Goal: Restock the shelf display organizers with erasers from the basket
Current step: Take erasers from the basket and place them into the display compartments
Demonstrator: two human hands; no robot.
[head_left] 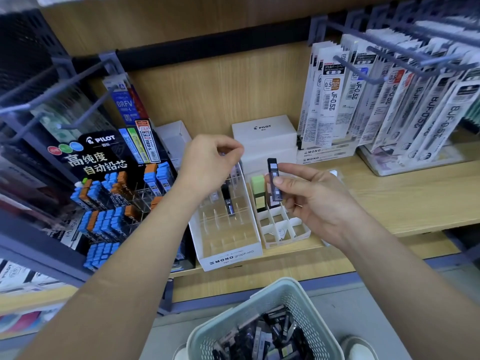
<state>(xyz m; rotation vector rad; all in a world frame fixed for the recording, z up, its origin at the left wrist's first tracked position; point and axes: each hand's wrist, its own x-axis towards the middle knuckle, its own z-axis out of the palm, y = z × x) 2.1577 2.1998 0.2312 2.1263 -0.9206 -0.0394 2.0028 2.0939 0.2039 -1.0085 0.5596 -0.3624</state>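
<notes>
One long wooden shelf [389, 203] runs under both hands, and down below the wrists sits the basket [228, 318], piled with dark refill cases. Drop anything now and it may miss that basket and hit the floor, because the hands are out over the shelf, not over the basket.

Under the left hand [210, 162] is the big white tray [231, 258] with clear dividers, nearly bare, with a dark case [230, 206] standing beneath the left wrist. That hand is curled into a tight pinch above the tray's back rows; whether anything is between the fingertips, I cannot tell.

Just below the right hand [319, 201] is the small cream tray [283, 229], with its front slots bare. The right hand pinches a slim dark eraser case [274, 181] between thumb and fingers, upright with a slight lean, over the back row.

Trouble spots, as I judge them: the slots are narrow and the dividers thin, so a leaning case could catch an edge and tip. A green eraser [258, 181] stands right beside the held case, so a sideways nudge would knock it. And the two hands are close, so a bump is possible.
</notes>
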